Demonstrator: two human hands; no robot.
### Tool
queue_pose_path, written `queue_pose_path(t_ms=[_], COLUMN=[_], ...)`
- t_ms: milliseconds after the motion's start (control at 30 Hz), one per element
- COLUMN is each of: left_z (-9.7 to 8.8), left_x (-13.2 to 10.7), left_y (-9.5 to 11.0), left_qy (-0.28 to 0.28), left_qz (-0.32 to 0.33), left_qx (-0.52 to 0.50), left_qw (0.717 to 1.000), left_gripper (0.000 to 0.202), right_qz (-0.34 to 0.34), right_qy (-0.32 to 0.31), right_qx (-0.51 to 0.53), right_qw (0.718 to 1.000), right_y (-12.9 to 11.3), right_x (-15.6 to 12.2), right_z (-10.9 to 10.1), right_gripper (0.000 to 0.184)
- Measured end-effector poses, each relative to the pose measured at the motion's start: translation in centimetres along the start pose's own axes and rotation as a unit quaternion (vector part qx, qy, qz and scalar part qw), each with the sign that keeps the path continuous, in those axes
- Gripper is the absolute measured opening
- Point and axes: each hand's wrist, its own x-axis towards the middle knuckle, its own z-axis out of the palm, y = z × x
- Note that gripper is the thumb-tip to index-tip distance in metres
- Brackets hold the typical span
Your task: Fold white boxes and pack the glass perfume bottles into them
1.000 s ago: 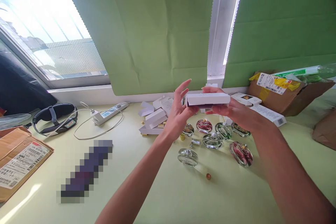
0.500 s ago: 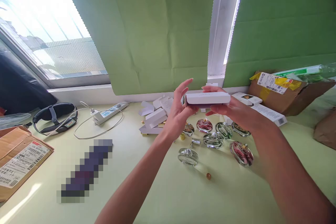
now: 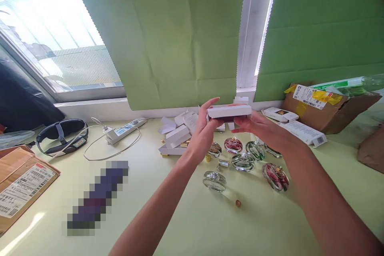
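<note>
flat white paperboard carton (image 3: pixel 229 111): smooth, matt | clear oval glass bottle (image 3: pixel 214 183): glossy | silver cylindrical metal-look cap (image 3: pixel 223 163): polished | pale-green flat table (image 3: pixel 210 226): smooth, faint sheen

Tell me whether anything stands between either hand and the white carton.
Nothing visible does: the left hand and right hand both hold the white carton directly, at opposite ends. The glass perfume bottles show lower in the view, on the table.
</note>
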Motion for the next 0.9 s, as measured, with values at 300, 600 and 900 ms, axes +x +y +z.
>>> queue_pose_path(t_ms=[300,600,900], left_z=[-0.1,-0.9,-0.8], left_x=[0.3,0.3,0.1], left_y=[1.2,3.2,3.5], left_qy=[0.081,0.075,0.041], left_qz=[0.013,0.045,0.089], left_qx=[0.040,0.095,0.085], left_qw=[0.996,0.992,0.992], left_gripper=[0.026,0.011,0.020], right_qz=[0.046,0.061,0.053], right_qy=[0.038,0.032,0.053], right_qx=[-0.018,-0.040,-0.009], right_qw=[0.998,0.997,0.997], right_y=[-0.3,-0.5,-0.6], right_x=[0.5,0.0,0.2], right_z=[1.1,0.8,0.8], right_gripper=[0.040,0.033,0.035])
